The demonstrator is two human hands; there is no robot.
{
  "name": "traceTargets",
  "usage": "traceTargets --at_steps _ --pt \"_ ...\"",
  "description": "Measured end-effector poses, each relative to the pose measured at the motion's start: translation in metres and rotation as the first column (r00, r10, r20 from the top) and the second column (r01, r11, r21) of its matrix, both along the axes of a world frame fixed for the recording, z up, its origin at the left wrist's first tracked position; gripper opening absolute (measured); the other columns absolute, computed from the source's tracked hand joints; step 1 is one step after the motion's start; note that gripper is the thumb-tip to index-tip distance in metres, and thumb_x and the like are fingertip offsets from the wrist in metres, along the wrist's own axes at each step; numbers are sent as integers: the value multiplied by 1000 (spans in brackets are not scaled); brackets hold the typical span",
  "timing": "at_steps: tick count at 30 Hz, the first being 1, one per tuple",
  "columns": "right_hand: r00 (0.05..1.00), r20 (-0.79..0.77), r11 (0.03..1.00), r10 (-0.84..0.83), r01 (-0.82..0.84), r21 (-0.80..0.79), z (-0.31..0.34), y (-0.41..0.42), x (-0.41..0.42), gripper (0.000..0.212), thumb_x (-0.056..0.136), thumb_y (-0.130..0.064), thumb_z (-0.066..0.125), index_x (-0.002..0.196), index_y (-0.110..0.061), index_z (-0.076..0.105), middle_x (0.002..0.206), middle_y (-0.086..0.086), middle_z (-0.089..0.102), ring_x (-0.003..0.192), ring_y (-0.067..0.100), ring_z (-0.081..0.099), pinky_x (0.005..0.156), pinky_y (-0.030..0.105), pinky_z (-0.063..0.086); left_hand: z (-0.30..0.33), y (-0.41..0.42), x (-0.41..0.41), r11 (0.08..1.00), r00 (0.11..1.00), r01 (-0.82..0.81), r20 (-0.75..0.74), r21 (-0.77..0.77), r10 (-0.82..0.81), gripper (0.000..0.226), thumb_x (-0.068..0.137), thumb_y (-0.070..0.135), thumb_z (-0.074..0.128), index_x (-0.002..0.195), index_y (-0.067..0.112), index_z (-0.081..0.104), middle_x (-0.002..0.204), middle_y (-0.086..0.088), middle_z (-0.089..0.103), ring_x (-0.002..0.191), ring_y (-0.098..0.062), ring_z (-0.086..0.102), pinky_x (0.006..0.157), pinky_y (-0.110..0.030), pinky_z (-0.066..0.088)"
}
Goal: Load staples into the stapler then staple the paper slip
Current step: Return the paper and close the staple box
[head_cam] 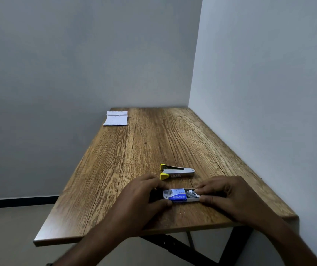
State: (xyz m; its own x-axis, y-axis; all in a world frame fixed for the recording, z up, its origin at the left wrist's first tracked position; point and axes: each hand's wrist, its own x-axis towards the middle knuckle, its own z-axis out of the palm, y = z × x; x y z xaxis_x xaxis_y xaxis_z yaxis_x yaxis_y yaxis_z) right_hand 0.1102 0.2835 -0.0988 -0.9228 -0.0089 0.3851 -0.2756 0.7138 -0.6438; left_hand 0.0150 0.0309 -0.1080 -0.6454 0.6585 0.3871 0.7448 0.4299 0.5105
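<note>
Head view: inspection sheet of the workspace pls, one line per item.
Surface: wooden table, set in a wall corner.
Job's things: staple box near front edge, tray slid out to the right, staples showing; stapler just behind it, lying apart from both hands; paper slip at far left corner.
Clutter: nothing seen.
Grippers: left hand holds the box sleeve; right hand pinches the tray end.
Cables: nothing seen.
Surroundings: grey walls, dark table frame below.
</note>
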Motion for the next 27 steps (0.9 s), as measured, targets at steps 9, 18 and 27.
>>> traceTargets --at_steps 9,18,27 --pt "1000 -13 999 12 -12 34 -1 -20 -13 21 73 -25 87 92 -31 81 93 -24 76 86 -8 70 77 10 52 2 1 0 1000 999 -12 35 3 12 31 80 44 73 109 36 68 102 20 60 92 4 55 73 -15 45" --pt "998 30 998 -63 62 13 -2 -28 -20 47 68 -22 89 99 -46 62 83 -26 75 83 -12 68 72 7 44 1 1 -2 1000 998 -17 56 8 16 32 79 43 74 109 36 69 101 19 60 90 2 56 76 -25 50" --pt "999 36 998 -26 25 52 -4 -28 -23 46 71 -18 85 108 -40 68 91 -24 73 87 -6 68 77 7 47 1 1 -3 999 997 -26 78 21 24 31 75 41 77 105 36 69 99 16 62 90 1 56 78 -28 50"
